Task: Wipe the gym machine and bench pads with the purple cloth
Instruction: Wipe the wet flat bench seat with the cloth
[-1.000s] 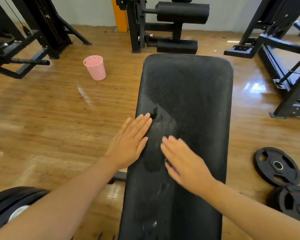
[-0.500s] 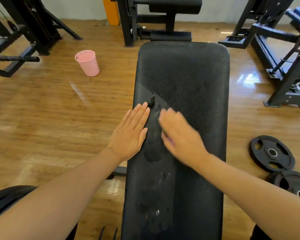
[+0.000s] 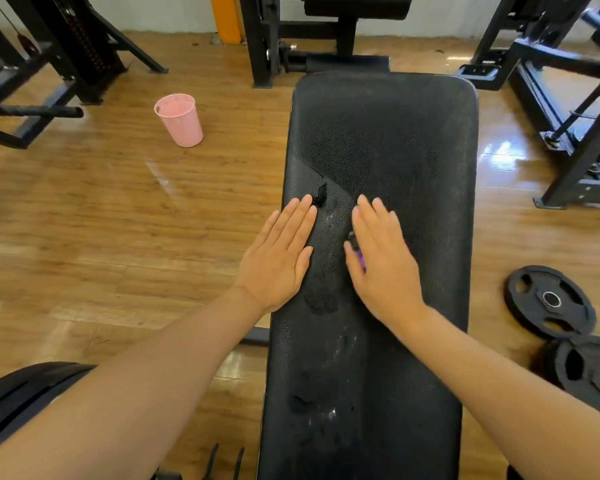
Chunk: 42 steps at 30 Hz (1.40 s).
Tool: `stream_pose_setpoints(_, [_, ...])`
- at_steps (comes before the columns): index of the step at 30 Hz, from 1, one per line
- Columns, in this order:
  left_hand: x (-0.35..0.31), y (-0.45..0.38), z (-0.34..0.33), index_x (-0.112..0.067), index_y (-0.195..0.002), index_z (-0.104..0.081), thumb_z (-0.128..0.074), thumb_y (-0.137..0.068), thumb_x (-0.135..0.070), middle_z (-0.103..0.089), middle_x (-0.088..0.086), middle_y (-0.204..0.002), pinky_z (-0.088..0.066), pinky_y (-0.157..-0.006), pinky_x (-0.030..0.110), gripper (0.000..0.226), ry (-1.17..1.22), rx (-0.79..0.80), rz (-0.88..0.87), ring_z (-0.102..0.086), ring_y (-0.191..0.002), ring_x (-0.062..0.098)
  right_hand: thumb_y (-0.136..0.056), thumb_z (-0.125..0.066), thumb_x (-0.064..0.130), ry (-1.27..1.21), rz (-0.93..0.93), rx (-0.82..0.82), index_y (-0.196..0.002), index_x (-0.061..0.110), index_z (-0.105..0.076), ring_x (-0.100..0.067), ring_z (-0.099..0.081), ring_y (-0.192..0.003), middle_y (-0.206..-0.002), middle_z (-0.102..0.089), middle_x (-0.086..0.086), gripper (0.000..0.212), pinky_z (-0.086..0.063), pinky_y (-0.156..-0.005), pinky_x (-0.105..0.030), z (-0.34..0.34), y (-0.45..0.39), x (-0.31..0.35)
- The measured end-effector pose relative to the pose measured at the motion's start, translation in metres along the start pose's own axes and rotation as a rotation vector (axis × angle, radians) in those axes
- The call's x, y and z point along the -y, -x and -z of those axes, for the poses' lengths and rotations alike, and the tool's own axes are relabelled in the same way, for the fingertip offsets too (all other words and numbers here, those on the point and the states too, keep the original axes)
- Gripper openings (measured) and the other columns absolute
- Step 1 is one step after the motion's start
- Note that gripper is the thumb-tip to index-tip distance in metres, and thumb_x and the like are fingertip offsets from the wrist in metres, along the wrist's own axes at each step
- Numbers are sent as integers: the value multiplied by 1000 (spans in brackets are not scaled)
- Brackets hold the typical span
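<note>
Black pad: bench pad (image 3: 388,140), pebbled vinyl, wet patches near the hands.
Left hand (image 3: 278,258): flat, fingers straight and together, palm pressing the pad's left edge; holds nothing.
Right hand (image 3: 383,261): flat, fingers extended, pressing the purple cloth (image 3: 360,259) onto mid-pad.
Cloth: mostly hidden; apparently bunched under the palm.
Writing: none legible.

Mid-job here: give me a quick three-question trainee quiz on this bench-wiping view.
1. True or false: the left hand lies flat on the bench pad.
2. Which hand covers the purple cloth?
3. The pink cup stands on: A) the pad B) the floor C) a weight plate

Key: 1 true; 2 the right hand; 3 B.
</note>
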<state>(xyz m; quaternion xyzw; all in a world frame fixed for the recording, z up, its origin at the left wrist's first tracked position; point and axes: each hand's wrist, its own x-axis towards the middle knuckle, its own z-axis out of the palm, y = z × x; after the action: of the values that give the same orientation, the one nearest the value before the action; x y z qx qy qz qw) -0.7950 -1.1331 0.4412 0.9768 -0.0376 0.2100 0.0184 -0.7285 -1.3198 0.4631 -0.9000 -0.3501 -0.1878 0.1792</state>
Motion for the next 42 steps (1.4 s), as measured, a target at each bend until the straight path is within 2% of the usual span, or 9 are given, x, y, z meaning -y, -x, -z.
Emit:
stream_pose_setpoints(4, [-1, 0, -1, -3, -155, -27, -24, -106, -28, -23, 12, -163, -23, -121, 44, 55, 2, -20, 3, -22, -151, 25, -99, -36, 27, 158, 308, 231, -145, -4, -40, -37, -34, -142, -152, -38, -22, 56, -30, -112, -48, 6, 84, 17])
stream_pose_setpoints(6, [-2, 0, -2, -2, -155, -28, -25, -106, -27, -25, 12, -163, -25, -121, 45, 55, 6, -28, 10, -23, -151, 25, -100, -31, 24, 243, 334, 222, -146, -7, -34, -38, -35, -142, -153, -36, -24, 55, -30, -113, -48, 5, 74, 10])
stream_pose_setpoints(9, [-1, 0, -4, -3, -155, -28, -26, -106, -27, -26, 12, -163, -24, -121, 44, 55, 3, -35, 10, -23, -151, 25, -102, -26, 19, 333, 59, 103, -149, -10, -25, -41, -29, -143, -155, -29, -27, 55, -27, -117, -49, -2, 3, 8])
stream_pose_setpoints(12, [-1, 0, -4, -4, -155, -27, -25, -106, -28, -25, 11, -163, -19, -123, 42, 55, 0, -32, 10, -22, -151, 24, -103, -35, 18, 160, -314, 19, -150, -9, -23, -40, -19, -147, -158, -22, -25, 56, -19, -121, -49, 0, -76, 2])
stream_pose_setpoints(14, [-1, 0, -4, -4, -155, -27, -24, -106, -28, -25, 11, -163, -18, -123, 41, 55, 5, -37, 12, -22, -151, 24, -104, -36, 19, 125, -350, -41, -150, -8, -23, -39, -17, -148, -159, -21, -24, 55, -18, -121, -49, -8, -84, 3])
stream_pose_setpoints(20, [-1, -2, -6, -1, -153, -31, -28, -105, -26, -28, 14, -161, -18, -123, 41, 54, 22, -87, -11, -24, -150, 26, -101, -34, 22, 220, 70, 114, -145, -9, -34, -40, -26, -142, -152, -35, -26, 54, -27, -114, -49, -14, 59, 41])
stream_pose_setpoints(26, [-1, -1, -5, 2, -153, -28, -26, -105, -29, -24, 19, -162, -13, -124, 40, 58, 32, -62, -55, -20, -151, 30, -96, -37, 23, 200, 161, 135, -139, -7, -47, -35, -36, -139, -148, -43, -23, 54, -31, -112, -46, -11, 76, 33])
stream_pose_setpoints(33, [2, -3, -3, 3, -153, -28, -25, -104, -31, -24, 20, -161, -18, -121, 43, 60, 35, -16, -65, -22, -150, 33, -102, -38, 18, 68, -393, -63, -147, -8, -33, -39, -26, -146, -155, -31, -24, 53, -26, -119, -50, -15, -50, 10])
stream_pose_setpoints(42, [5, 2, -9, 3, -155, -20, -26, -101, -53, -14, 20, -164, -16, -124, 46, 78, 59, -33, -71, -10, -153, 32, -100, -44, 25, 51, -416, -13, -152, 4, -25, -23, -17, -150, -159, -27, -10, 59, -32, -117, -44, -28, 111, 69])
